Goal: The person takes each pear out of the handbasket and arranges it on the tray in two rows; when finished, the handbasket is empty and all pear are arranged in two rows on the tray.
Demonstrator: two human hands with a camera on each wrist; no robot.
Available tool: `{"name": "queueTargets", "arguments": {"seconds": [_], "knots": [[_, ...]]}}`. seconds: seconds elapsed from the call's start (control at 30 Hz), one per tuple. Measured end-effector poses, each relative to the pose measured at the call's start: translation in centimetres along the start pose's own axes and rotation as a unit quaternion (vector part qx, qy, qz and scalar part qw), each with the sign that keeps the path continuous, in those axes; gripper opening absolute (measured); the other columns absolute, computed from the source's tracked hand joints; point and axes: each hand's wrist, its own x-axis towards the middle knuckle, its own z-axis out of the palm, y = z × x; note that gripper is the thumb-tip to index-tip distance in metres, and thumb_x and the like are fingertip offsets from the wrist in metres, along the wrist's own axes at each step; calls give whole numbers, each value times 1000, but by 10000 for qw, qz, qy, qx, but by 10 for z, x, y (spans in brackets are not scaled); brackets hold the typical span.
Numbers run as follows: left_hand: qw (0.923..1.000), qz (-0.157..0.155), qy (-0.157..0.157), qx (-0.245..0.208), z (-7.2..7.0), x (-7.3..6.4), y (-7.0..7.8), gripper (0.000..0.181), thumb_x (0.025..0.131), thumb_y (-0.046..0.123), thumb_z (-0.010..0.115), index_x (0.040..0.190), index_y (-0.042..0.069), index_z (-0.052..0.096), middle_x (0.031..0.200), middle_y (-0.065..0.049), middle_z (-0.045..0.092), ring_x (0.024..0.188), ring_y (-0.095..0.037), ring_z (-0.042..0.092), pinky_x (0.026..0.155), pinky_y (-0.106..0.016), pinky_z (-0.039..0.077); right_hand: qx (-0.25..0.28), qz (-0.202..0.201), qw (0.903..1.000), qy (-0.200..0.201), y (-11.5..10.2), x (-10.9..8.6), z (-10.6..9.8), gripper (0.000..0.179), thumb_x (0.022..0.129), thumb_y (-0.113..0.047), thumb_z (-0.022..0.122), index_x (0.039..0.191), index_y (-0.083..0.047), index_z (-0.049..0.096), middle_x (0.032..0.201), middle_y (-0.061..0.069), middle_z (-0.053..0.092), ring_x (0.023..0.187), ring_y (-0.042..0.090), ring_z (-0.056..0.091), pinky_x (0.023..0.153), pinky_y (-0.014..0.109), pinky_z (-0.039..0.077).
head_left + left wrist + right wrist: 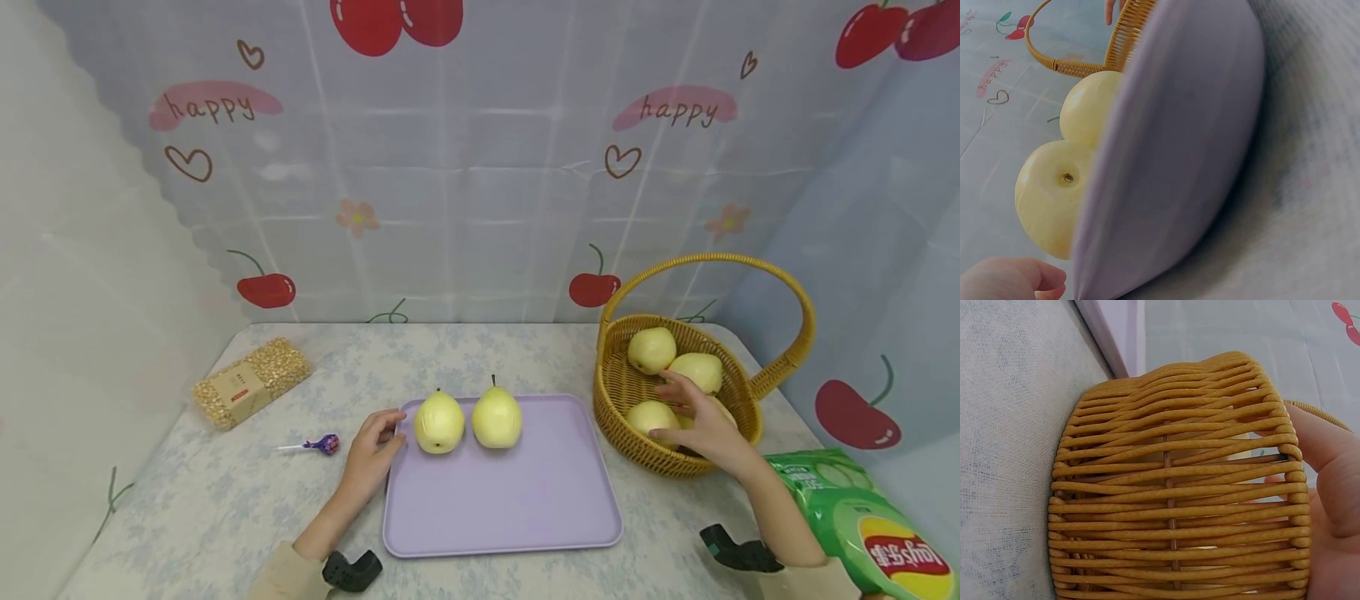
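Currently, in the head view, the tray [510,500] sits midway along the tabletop [195,508], with two pears [438,422] side by side near the tray's far left corner. The left hand [372,450] touches that corner's rim, fingers loosely bent. Toward the tabletop's far right corner stands the basket [628,443], holding more pears [652,349]; the right hand [708,427] reaches in over them, thumb and fingers spread. By the left edge lie a bag [251,383] and a lollipop [328,444]; chips [847,508] lie at the right edge.

In the left wrist view, the tray's underside shows, with bent fingertips just beside its rim.

In the right wrist view, the wicker wall hides the fingertips, so contact with a pear cannot be told.
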Motion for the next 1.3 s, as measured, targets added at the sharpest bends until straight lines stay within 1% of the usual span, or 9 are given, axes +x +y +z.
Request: {"name": "queueTargets", "arguments": {"seconds": [0.07,0.2,0.3,0.43,0.53,0.57,0.8,1.0,1.3], "knots": [[10000,17,-4,5,0,0,0,30,89,8,60,119,5,63,129,-11,57,108,-23,58,90,-25,48,105,5,9998,-185,1,0,-1,85,79,-13,76,146,2,25,129,28,52,117,12,50,87,9,38],[10000,1,-16,46,0,0,1,31,90,8,60,120,6,63,130,-10,56,108,-23,58,90,-25,48,382,-34,9983,-447,4,0,-1,86,80,-9,74,146,5,22,130,31,49,120,-3,45,87,2,35],[10000,-37,-26,68,0,0,1,31,90,9,60,120,6,63,130,-10,56,108,-23,58,91,-26,48,347,17,9975,-616,5,1,-2,86,80,-6,73,147,5,20,132,32,48,125,7,47,87,5,37],[10000,-24,23,70,0,0,1,31,89,8,61,120,6,63,129,-9,57,107,-23,58,90,-25,48,124,199,9962,-840,6,5,-3,87,81,-9,73,148,4,18,133,34,47,126,49,42,95,37,47],[9999,43,72,59,0,0,1,31,89,7,61,119,6,64,128,-10,58,107,-24,58,91,-26,48,135,381,9946,-953,5,7,-4,87,82,-12,72,148,4,17,134,35,45,126,55,38,94,61,41],[9999,68,84,51,0,1,1,30,89,7,61,119,5,64,128,-11,58,107,-24,58,91,-26,48,169,431,9941,-977,5,8,-4,87,82,-12,72,148,5,17,135,35,44,126,55,37,94,63,40],[9999,90,36,30,-1,0,2,30,90,7,61,119,6,64,129,-11,58,107,-24,59,91,-28,48,18,490,9924,-1132,7,7,-2,81,84,-16,69,146,6,21,143,37,32,127,56,34,92,62,41],[9999,125,48,94,-1,0,2,29,90,8,60,119,6,64,128,-10,58,107,-24,59,90,-28,48,-16,453,9948,-914,6,7,2,78,83,-14,70,145,4,26,142,34,34,126,53,37,92,61,41],[9999,77,45,86,0,0,1,30,89,7,60,119,6,64,128,-11,58,106,-24,58,90,-27,48,142,785,9958,-447,2,8,1,87,79,-17,74,148,0,24,138,34,41,120,50,45,88,54,45]]}}
